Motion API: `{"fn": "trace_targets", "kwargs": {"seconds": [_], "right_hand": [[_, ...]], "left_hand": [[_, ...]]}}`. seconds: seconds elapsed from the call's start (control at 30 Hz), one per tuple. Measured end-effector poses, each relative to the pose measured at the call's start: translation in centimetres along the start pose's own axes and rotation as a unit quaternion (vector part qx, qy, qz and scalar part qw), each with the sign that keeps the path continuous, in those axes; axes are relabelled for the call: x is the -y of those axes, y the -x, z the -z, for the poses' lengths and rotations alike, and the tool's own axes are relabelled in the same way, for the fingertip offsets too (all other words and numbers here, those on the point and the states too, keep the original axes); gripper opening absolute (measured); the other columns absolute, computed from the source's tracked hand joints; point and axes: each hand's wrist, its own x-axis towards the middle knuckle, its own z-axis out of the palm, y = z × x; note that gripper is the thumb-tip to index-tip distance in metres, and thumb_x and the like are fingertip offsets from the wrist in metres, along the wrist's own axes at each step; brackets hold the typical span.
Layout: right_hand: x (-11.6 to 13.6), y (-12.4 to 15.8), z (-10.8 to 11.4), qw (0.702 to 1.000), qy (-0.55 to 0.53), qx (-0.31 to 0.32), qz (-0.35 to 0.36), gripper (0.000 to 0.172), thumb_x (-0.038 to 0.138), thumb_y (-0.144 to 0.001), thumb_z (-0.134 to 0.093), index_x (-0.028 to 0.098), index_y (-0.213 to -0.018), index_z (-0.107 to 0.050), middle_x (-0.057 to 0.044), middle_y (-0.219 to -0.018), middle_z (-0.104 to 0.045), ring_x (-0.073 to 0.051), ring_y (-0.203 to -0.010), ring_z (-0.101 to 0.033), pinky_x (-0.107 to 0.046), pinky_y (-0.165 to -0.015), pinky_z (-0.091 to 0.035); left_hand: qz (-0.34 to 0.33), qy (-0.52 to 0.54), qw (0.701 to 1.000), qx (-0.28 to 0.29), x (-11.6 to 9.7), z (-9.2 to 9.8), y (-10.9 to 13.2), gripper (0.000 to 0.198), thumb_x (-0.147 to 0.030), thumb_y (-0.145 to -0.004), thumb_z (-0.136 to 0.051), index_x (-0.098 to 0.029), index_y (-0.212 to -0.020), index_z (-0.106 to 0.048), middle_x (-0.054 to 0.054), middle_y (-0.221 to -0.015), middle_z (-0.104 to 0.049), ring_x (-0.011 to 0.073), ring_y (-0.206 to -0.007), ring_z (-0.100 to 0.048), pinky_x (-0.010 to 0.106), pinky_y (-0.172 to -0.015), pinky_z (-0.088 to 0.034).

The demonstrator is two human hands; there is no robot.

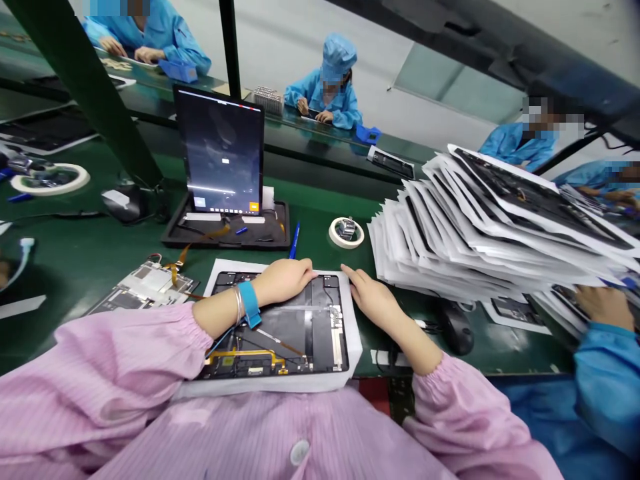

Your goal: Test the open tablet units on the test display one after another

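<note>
An opened tablet housing lies on a white sheet at the bench's front edge, its flex cables and boards exposed. My left hand reaches across the housing to its far edge, fingers curled and closed; whatever they grip is hidden. A blue strap circles that wrist. Just right of the housing, my right hand rests by the sheet's right edge, fingers stretched out and holding nothing. Beyond my hands lies a blue pen.
A lit tablet screen stands in a black tray. A tape roll lies behind my right hand. A tall stack of sheeted housings leans at right, near a black mouse. A co-worker's hand is far right.
</note>
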Motion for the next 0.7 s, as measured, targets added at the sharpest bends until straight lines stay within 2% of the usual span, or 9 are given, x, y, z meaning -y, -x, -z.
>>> {"fn": "trace_targets", "kwargs": {"seconds": [0.07,0.13,0.17,0.23,0.3,0.37,0.4,0.5,0.7], "right_hand": [[0.0,0.4,0.3,0.998,-0.045,-0.045,-0.021,0.037,0.017,-0.089,-0.039,0.016,-0.124,-0.05,-0.01,-0.1,-0.061,-0.021,-0.081,-0.061,-0.033,-0.069,-0.049],[0.3,1.3,1.2,0.98,-0.164,-0.094,-0.061,0.026,0.021,-0.089,-0.043,0.018,-0.111,-0.057,-0.007,-0.096,-0.062,-0.018,-0.081,-0.06,-0.032,-0.073,-0.049],[0.6,1.8,1.7,0.963,-0.239,-0.088,-0.083,0.021,0.024,-0.089,-0.046,0.018,-0.104,-0.059,-0.005,-0.09,-0.063,-0.016,-0.076,-0.059,-0.029,-0.069,-0.049],[1.3,2.7,2.4,0.914,-0.384,-0.02,-0.13,0.019,0.032,-0.089,-0.05,0.018,-0.097,-0.059,-0.002,-0.076,-0.061,-0.01,-0.059,-0.054,-0.023,-0.053,-0.045],[2.1,3.3,2.7,0.855,-0.487,0.066,-0.167,0.024,0.039,-0.087,-0.053,0.017,-0.095,-0.055,0.001,-0.068,-0.057,-0.007,-0.047,-0.046,-0.017,-0.039,-0.035],[2.7,3.6,2.4,0.807,-0.546,0.12,-0.189,0.028,0.043,-0.083,-0.058,0.017,-0.091,-0.05,0.001,-0.067,-0.058,-0.005,-0.043,-0.043,-0.015,-0.032,-0.03],[2.9,3.6,2.2,0.793,-0.562,0.136,-0.194,0.029,0.043,-0.082,-0.059,0.017,-0.089,-0.048,0.001,-0.067,-0.058,-0.005,-0.043,-0.044,-0.014,-0.031,-0.03],[3.2,3.6,1.4,0.775,-0.581,0.159,-0.191,0.031,0.045,-0.081,-0.06,0.018,-0.086,-0.045,0.002,-0.066,-0.058,-0.005,-0.042,-0.045,-0.014,-0.031,-0.035],[2.9,3.3,1.1,0.777,-0.588,0.149,-0.171,0.028,0.042,-0.084,-0.058,0.018,-0.088,-0.045,0.003,-0.066,-0.057,-0.004,-0.042,-0.041,-0.012,-0.033,-0.033]], "left_hand": [[0.0,0.005,1.0,0.0,0.2,-0.1,-0.1,0.038,-0.044,-0.094,-0.029,-0.019,-0.092,-0.057,0.007,-0.082,-0.068,0.0223,-0.073,-0.062,0.029,-0.062,-0.041],[0.001,0.007,1.0,0.0,0.3,-0.2,-0.1,0.038,-0.044,-0.093,-0.029,-0.019,-0.092,-0.057,0.006,-0.081,-0.068,0.022,-0.072,-0.062,0.029,-0.061,-0.04],[0.001,0.006,1.0,0.0,0.3,-0.2,-0.1,0.037,-0.044,-0.093,-0.029,-0.019,-0.092,-0.057,0.006,-0.081,-0.067,0.022,-0.072,-0.062,0.029,-0.06,-0.04],[0.001,0.003,1.0,0.0,0.2,-0.1,0.0,0.036,-0.043,-0.093,-0.03,-0.019,-0.092,-0.057,0.006,-0.08,-0.067,0.0219,-0.072,-0.062,0.028,-0.06,-0.039],[0.005,0.003,1.0,0.002,0.2,0.0,0.0,0.036,-0.043,-0.093,-0.03,-0.019,-0.092,-0.058,0.006,-0.08,-0.067,0.0217,-0.072,-0.062,0.028,-0.061,-0.039],[0.008,0.003,1.0,0.005,0.1,0.1,0.0,0.036,-0.043,-0.093,-0.03,-0.019,-0.092,-0.058,0.006,-0.08,-0.067,0.0214,-0.071,-0.062,0.028,-0.062,-0.04],[0.008,0.003,1.0,0.008,0.1,0.1,0.0,0.036,-0.042,-0.093,-0.03,-0.019,-0.092,-0.058,0.006,-0.08,-0.067,0.0212,-0.071,-0.061,0.028,-0.062,-0.04],[0.006,0.001,1.0,0.011,0.1,0.1,-0.1,0.036,-0.042,-0.093,-0.031,-0.019,-0.092,-0.058,0.005,-0.08,-0.067,0.0211,-0.072,-0.061,0.028,-0.062,-0.039],[0.011,-0.004,1.0,0.011,0.1,0.1,-0.1,0.034,-0.042,-0.093,-0.031,-0.02,-0.092,-0.058,0.004,-0.081,-0.068,0.0208,-0.073,-0.062,0.027,-0.06,-0.037]]}}
